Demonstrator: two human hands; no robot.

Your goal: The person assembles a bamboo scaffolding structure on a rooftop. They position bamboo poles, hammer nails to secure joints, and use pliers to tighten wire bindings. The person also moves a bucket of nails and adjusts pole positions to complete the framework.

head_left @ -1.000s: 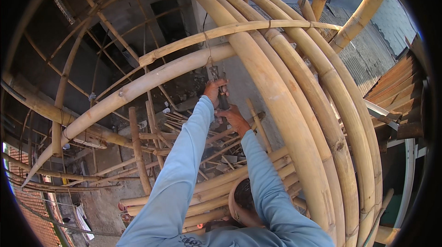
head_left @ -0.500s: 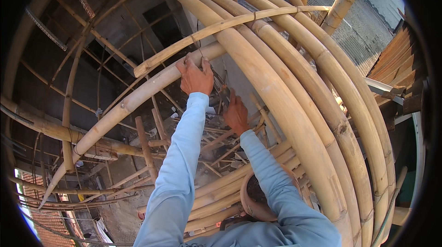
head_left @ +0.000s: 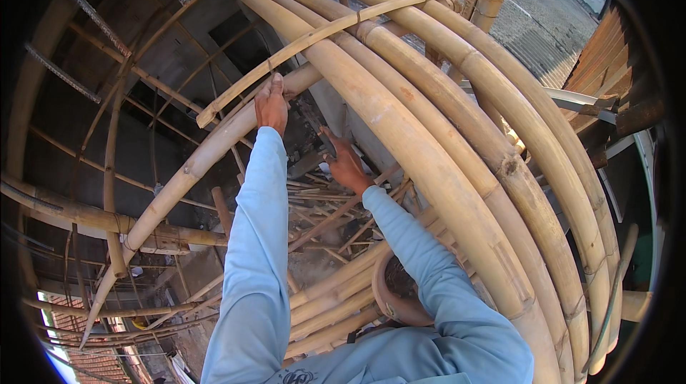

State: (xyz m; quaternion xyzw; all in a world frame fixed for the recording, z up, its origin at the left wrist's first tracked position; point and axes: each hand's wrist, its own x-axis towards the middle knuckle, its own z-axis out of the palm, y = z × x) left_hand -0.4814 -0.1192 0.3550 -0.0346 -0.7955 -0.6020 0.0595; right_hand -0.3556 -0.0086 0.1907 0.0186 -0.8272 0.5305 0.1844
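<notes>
My left hand (head_left: 271, 106) is closed over the upper end of a long round bamboo pole (head_left: 189, 169). Its fingertips touch a thin dark tie wire (head_left: 271, 66), which loops round the split bamboo strip (head_left: 307, 39) just above. Lower and to the right, my right hand (head_left: 348, 167) hangs below the pole, its fingers bent round a slim dark tool (head_left: 327, 144). The tool's working end is hard to make out against the dark background. Beside both hands, a thick bamboo pole (head_left: 400, 126) passes under the strip.
Several more bamboo poles (head_left: 529, 169) lie side by side on the right. Ribbed steel bars (head_left: 93, 19) stick out at the upper left. Far below are scattered sticks and rubble (head_left: 321, 205). A round brown container (head_left: 386, 291) sits under my right arm. Corrugated roofing (head_left: 543, 19) stands beyond.
The view has shifted, so the poles sit farther left. My left hand's raised fingers have closed in on the pole beside the wire. My right hand has moved slightly away from the thick pole.
</notes>
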